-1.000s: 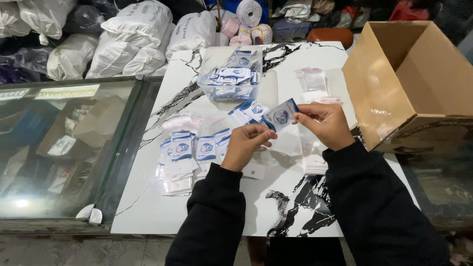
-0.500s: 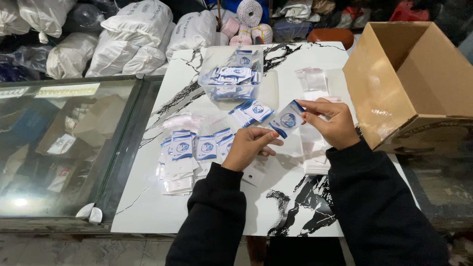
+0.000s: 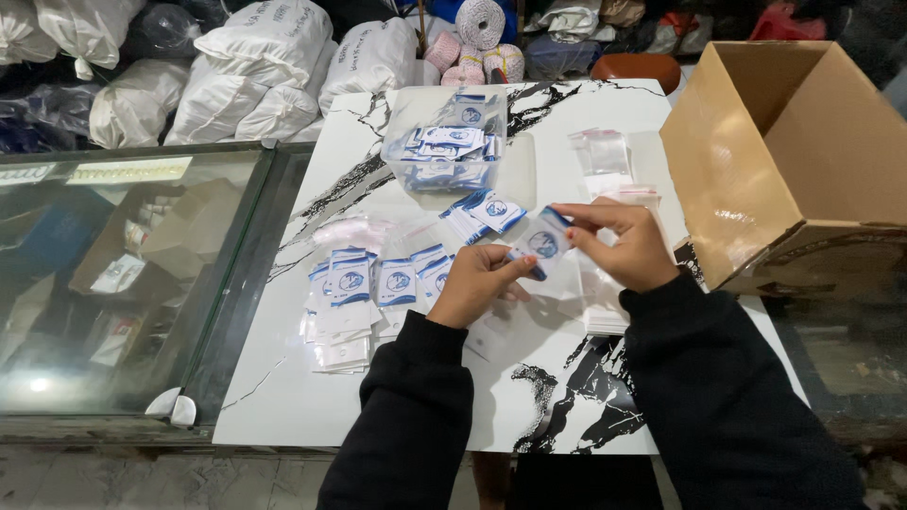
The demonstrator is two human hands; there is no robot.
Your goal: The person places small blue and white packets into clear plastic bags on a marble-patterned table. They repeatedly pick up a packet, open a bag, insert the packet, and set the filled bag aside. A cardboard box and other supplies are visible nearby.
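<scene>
Two hands at work over a white marble-patterned surface [image 3: 397,406], black sleeves to the wrists. Head view only.

Left hand [image 3: 480,285]: fingers curled, fingertips pinching the lower left edge of a small blue-and-white packet [image 3: 542,244]. Right hand [image 3: 625,244]: thumb and forefinger pinching the same packet at its upper right corner. Packet held tilted between both hands, just above the surface, near its middle.

Left of the hands: rows of bagged packets [image 3: 364,293] laid flat, overlapping. Just behind the held packet: a few loose packets [image 3: 487,212]. Farther back: clear plastic tub [image 3: 444,156] with more packets inside. Right of the hands: stack of empty clear bags [image 3: 605,151].

Open cardboard box [image 3: 803,161] at the right edge. Glass display case [image 3: 113,274] adjoining on the left. White sacks [image 3: 274,66] piled behind.
</scene>
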